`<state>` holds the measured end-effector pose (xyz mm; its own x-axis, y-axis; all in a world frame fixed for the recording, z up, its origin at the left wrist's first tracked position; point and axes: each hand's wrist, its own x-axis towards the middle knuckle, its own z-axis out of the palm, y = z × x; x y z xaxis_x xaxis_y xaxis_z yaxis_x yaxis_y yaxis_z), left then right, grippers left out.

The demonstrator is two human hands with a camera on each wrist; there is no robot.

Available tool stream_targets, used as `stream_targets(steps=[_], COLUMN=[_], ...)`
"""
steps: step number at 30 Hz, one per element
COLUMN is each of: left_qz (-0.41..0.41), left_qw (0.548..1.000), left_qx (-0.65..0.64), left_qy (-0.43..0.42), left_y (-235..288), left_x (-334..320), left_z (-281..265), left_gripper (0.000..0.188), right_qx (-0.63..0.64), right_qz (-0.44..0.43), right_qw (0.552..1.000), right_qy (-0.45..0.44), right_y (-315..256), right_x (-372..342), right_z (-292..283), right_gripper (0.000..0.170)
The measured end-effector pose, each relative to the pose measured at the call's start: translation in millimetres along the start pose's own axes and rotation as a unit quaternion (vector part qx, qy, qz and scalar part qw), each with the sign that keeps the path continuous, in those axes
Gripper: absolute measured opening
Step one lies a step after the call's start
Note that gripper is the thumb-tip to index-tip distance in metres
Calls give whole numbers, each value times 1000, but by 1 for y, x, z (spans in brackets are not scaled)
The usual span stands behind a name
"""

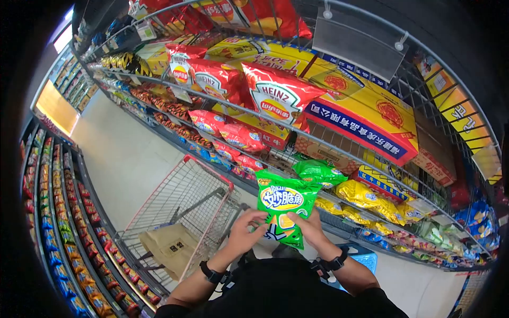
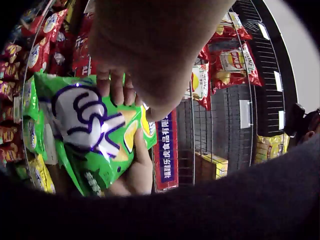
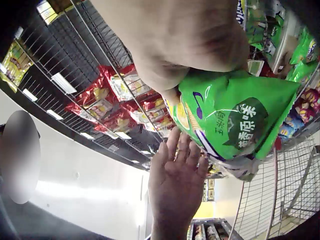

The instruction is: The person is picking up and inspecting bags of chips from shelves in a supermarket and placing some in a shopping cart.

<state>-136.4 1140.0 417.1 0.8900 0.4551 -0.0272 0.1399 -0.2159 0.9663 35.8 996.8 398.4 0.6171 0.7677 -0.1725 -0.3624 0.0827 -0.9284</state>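
Note:
A green snack bag with a white oval logo is held upright in front of my body. My right hand grips its lower right side, the thumb lying across the printed front. On the other side, the fingertips of my left hand reach the bag's left edge. From the right wrist, that left hand shows its palm, with fingers extended toward the bag. In the left wrist view the right thumb presses the front of the bag.
A wire shelf ahead holds red Heinz chip bags, yellow boxes, green bags and yellow bags. A shopping cart with a brown bag stands at left. Beside my legs is a blue stool.

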Motion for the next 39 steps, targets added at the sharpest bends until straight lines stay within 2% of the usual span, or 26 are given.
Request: stream_targets(steps=[2,4,5,6,8,9,10,12,13,14,16,17,18,20,21,25,26,27,28,30,35,37,39], left_qz=[-7,-14,-32,-38,33,7,8,-75,-106,-104,-89,-96,-96,-86,-88,-45,-43,-60,-78,-78,-72,-40,-36], left_qw=[1000,994,989,988,976,970,971,964,954,954,967,976,977,973,973,986,987,986,984,984,983,983,984], left_qx=[-4,36,20,19,14,-2,0,-61,-117,-116,-139,-123,-123,-188,-195,-158,-156,-156,-155,-152,-154,-177,-172], left_qy=[20,99,140,149,215,241,241,248,256,255,195,151,142,105,81,15,5,-17,-39,-56,-62,-37,-33], left_y=[7,15,19,23,31,34,34,33,27,27,28,29,30,33,29,38,37,35,35,38,43,45,43], left_x=[-7,-12,-15,-18,-19,-23,-21,-19,-20,-24,-34,-40,-40,-39,-35,-24,-20,-18,-15,-10,-7,-9,-11], left_z=[23,37,41,43,39,37,30,15,10,7,3,2,3,6,3,7,6,6,5,5,9,12,11], left_gripper=[52,58,64,64,69,64,64,57,51,51,50,51,51,54,57,57,57,64,71,72,74,55,55], right_qx=[-41,-129,-130,-109,-63,-69,-68,-122,-119,-118,-114,-50,-50,33,41,18,-35,-86,-85,-67,-59,-50,-45], right_qz=[5,-46,-40,-29,-12,-15,-18,-62,-52,-54,-88,-89,-91,-93,-74,-105,-117,-127,-128,-73,-84,-76,-73], right_qw=[998,987,986,981,960,945,945,926,936,936,971,972,974,962,968,977,975,971,972,983,985,985,985], right_qy=[-44,-88,-98,-157,-271,-319,-319,-352,-327,-327,-190,-211,-202,-254,-238,-184,-184,-184,-175,-155,-142,-147,-151], right_y=[7,13,12,8,-2,-7,-13,-26,-28,-27,-23,-22,-27,-36,-37,-49,-53,-54,-53,-49,-51,-50,-47], right_x=[-3,-9,-13,-19,-26,-31,-34,-30,-24,-19,-9,-3,-2,-4,-3,-12,-13,-15,-16,-15,-15,-14,-13], right_z=[-10,-7,-6,-5,1,5,7,8,5,2,-4,-7,-7,-7,-10,-14,-16,-18,-21,-27,-28,-28,-27], right_gripper=[53,60,60,65,75,80,80,80,77,77,74,76,76,82,85,78,75,73,73,61,54,53,50])
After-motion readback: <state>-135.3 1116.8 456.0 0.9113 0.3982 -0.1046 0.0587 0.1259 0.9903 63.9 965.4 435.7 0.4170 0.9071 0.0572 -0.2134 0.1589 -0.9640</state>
